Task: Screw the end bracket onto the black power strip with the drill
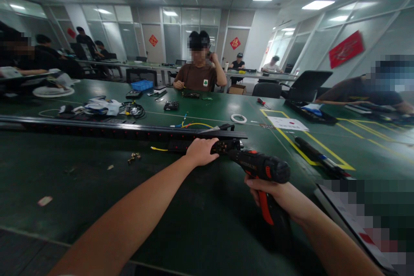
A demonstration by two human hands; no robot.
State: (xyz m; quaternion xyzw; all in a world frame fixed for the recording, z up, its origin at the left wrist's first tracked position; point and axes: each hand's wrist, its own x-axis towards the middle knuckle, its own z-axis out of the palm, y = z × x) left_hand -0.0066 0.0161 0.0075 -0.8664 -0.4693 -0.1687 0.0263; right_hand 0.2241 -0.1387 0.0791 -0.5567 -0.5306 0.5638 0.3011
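Observation:
My right hand is wrapped round the grip of a black and orange cordless drill. The drill points left, its tip at or close to the end of a black part with small brass-coloured pieces on it. Over that part lies my left hand, its fingers curled round its body. A yellow cable sticks out of the part's left end. Just behind it a long black rail runs across the table. Several small brass-coloured screws or fittings lie to the left of my left hand.
Beyond the rail lie a white ring, a red screwdriver, a white paper and a cable bundle. A long black tool lies on the right. Across the green table sits a person in brown.

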